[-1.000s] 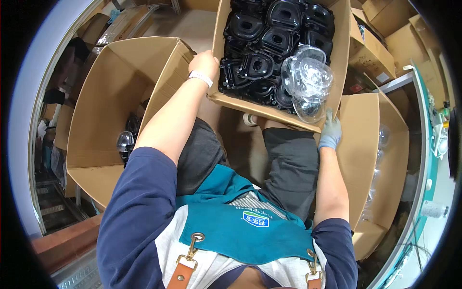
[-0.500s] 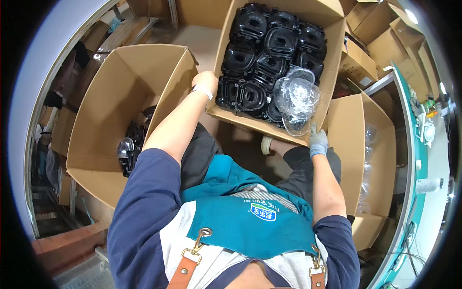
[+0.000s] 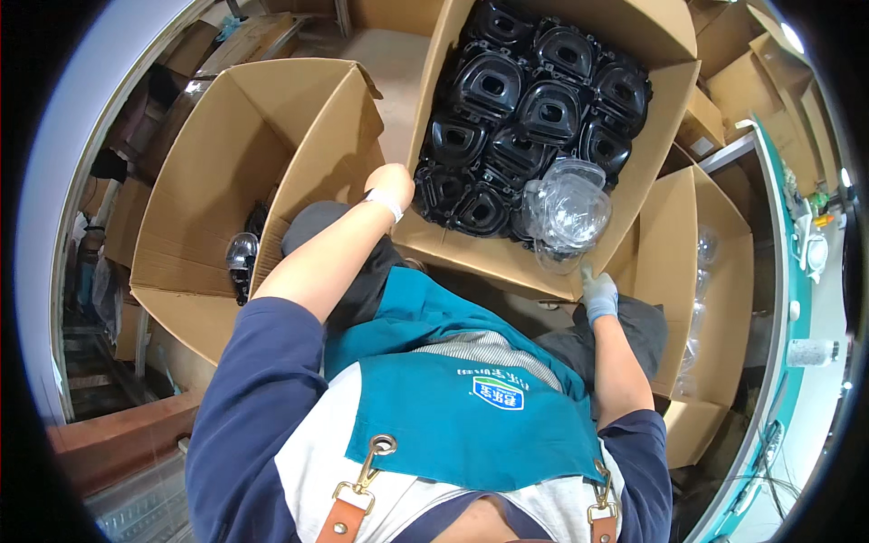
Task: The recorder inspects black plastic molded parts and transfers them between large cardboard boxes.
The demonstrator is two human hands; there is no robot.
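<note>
A big cardboard box (image 3: 489,258), tilted so its inside faces me, is held between my hands. Rows of black plastic housings (image 3: 549,110) with oval openings fill it. On top of them, in the near right corner, lies a small pile of clear plastic covers (image 3: 572,215). My bare left hand (image 3: 391,185), with a white band at the wrist, is closed on the box's left edge; its fingertips are partly hidden. At the near right corner, my right hand (image 3: 598,297) in a grey glove grips the cardboard edge.
To the left stands an open carton (image 3: 204,172) with a few black and clear parts (image 3: 242,258) inside. Another carton (image 3: 665,262), at right, holds clear covers (image 3: 697,317). Beyond it runs a teal-edged bench (image 3: 780,362). More cartons (image 3: 756,81) are stacked at the far right.
Both hands have come nearer to me together with the box, which looks larger and shifted slightly right. The clear covers are still on the black housings.
</note>
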